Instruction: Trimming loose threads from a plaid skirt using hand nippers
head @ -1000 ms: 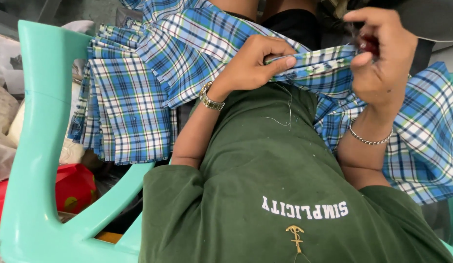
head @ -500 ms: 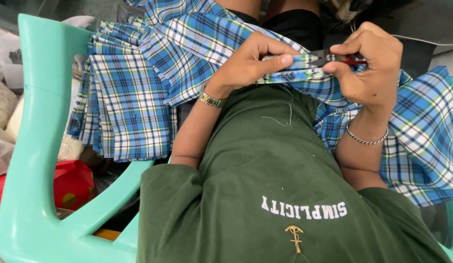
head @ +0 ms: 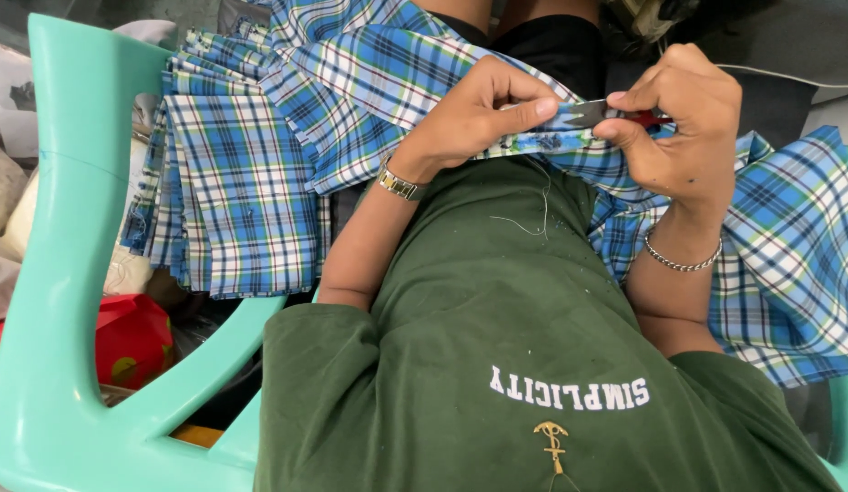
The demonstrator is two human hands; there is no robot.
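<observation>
Loose thread ends lie on the green shirt nearest the camera. Above, the left hand pinches the plaid garment's band taut, and the right hand grips small red-handled snips at it. Trimming seems underway; most plaid fabric drapes beyond over the teal chair.

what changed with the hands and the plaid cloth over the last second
The right hand, raised a second ago with a small red-handled tool, came down to the folded edge of the plaid cloth, meeting the left hand. The left grip on that edge, the cloth over the lap and the green chair stayed put.
</observation>
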